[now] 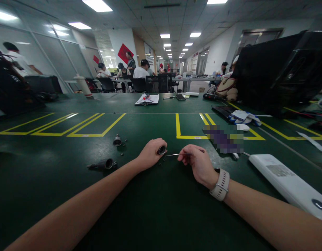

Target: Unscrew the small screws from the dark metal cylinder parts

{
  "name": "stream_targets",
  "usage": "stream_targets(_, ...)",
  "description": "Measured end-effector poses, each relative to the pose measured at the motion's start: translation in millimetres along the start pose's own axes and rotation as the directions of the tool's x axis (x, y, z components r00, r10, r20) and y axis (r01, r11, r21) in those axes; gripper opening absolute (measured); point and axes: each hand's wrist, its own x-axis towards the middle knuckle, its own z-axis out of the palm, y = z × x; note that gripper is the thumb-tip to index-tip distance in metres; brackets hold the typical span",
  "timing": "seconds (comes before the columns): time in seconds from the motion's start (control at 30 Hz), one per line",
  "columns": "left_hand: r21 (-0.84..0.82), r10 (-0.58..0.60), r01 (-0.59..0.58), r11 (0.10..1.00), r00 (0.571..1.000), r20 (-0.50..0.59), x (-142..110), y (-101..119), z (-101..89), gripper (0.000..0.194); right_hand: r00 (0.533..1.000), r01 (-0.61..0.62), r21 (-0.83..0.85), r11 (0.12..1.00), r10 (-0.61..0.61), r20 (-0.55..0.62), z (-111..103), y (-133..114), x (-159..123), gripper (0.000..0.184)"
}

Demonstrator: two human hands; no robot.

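Observation:
My left hand (pixel 150 151) is closed around a hollow dark metal cylinder (pixel 162 150), its open end turned towards me. In my right hand (pixel 199 164), pinched between the fingers, is a thin metal rod-like tool (pixel 172 154); its tip points left, close to the cylinder, and whether they touch I cannot tell. Small nut-like pieces (pixel 164 160) lie on the table just below that tip. Left of my left hand stands a small metal cup-shaped part (pixel 117 140), with a few tiny pieces around it. A longer dark tool-like housing (pixel 104 164) lies nearer, its round opening facing me.
The green table (pixel 150 216) carries yellow tape outlines. At right lie a white power bank (pixel 286 183), a pixelated phone-shaped thing (pixel 225 139) and a cloth (pixel 244 117). A clipboard with paper (pixel 147 99) lies further back. A large black case (pixel 278 69) stands right; people sit behind.

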Motion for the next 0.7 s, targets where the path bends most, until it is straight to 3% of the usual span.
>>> stream_targets(0.27,-0.095,-0.06,0.055,0.994,0.997,-0.054,-0.6,-0.4,0.1,0.005,0.991,0.052,0.038,0.998,-0.057,0.12,3.9,-2.0,-3.3,0.015)
stream_targets(0.4,-0.096,-0.039,0.032,0.995,0.997,-0.065,-1.3,0.4,0.0,0.008,0.98,0.098,-0.125,0.987,-0.074,0.183,6.8,-3.7,-6.9,0.016)
stream_targets(0.57,-0.043,-0.019,0.017,0.999,0.998,-0.064,-1.3,-0.2,0.4,0.011,0.968,0.186,-0.362,0.913,-0.107,0.227,8.7,-9.7,-12.4,0.018)
stream_targets(0.7,-0.077,-0.046,0.04,0.996,0.995,-0.085,-1.1,-0.2,1.2,0.011,0.958,0.251,-0.448,0.858,-0.155,0.239,10.2,-12.9,-16.1,0.018)
